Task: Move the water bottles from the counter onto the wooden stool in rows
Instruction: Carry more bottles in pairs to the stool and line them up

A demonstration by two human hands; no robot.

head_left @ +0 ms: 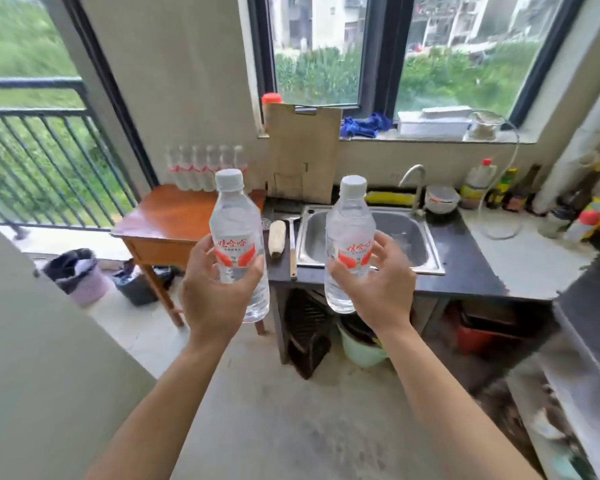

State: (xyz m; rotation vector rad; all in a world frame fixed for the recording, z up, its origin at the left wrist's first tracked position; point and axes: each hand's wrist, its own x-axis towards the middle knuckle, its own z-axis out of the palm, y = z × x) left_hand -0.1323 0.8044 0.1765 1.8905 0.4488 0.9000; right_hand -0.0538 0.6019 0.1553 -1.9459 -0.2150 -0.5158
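My left hand (210, 292) grips a clear water bottle (234, 220) with a white cap and a red label, held upright in the air. My right hand (378, 282) grips a second, matching water bottle (349, 223), also upright. Both bottles hang in front of me, above the floor and short of the counter. The wooden stool (174, 220) stands to the left of the counter. A row of several water bottles (207, 168) stands along the stool's far edge against the wall.
A steel sink (409, 244) with a tap is set in the dark counter (465, 271). A cardboard sheet (303, 150) leans on the wall. Sauce bottles (492, 188) crowd the right side. Bins (80, 275) stand under the stool's left, a green bucket (361, 348) under the counter.
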